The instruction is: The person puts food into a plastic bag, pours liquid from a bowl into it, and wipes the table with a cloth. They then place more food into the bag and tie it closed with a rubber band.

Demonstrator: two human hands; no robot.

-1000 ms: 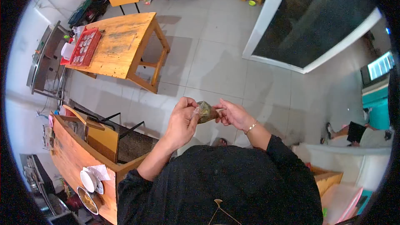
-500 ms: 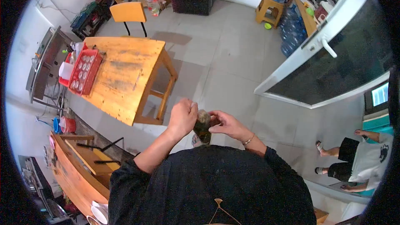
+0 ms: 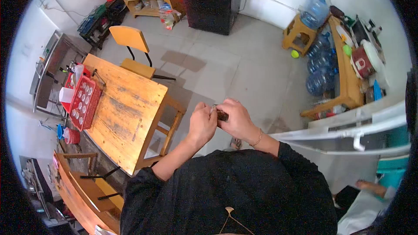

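Observation:
My left hand [image 3: 203,123] and my right hand [image 3: 235,121] meet in front of my chest, their fingertips close together. Between them is a small dark brown and greenish object [image 3: 222,115], mostly covered by the fingers, so I cannot make out what it is. The fingers of both hands are closed on it. A thin bracelet [image 3: 258,138] circles my right wrist. Beyond my left hand stands a worn wooden table [image 3: 126,109] bearing a red basket [image 3: 88,101] of several round clear items.
A yellow chair [image 3: 129,38] stands behind the table. At the back is a dark fridge [image 3: 208,1]. Large water bottles [image 3: 320,81] are beside a wooden bench [image 3: 345,78] on the right. A white-framed door [image 3: 339,141] and a person in a light shirt [image 3: 365,215] are at lower right.
The view has shifted, and the door now appears nearly edge-on at the right. My hands have drawn closer together and cover more of the object. The other person shows less, partly at the lower edge.

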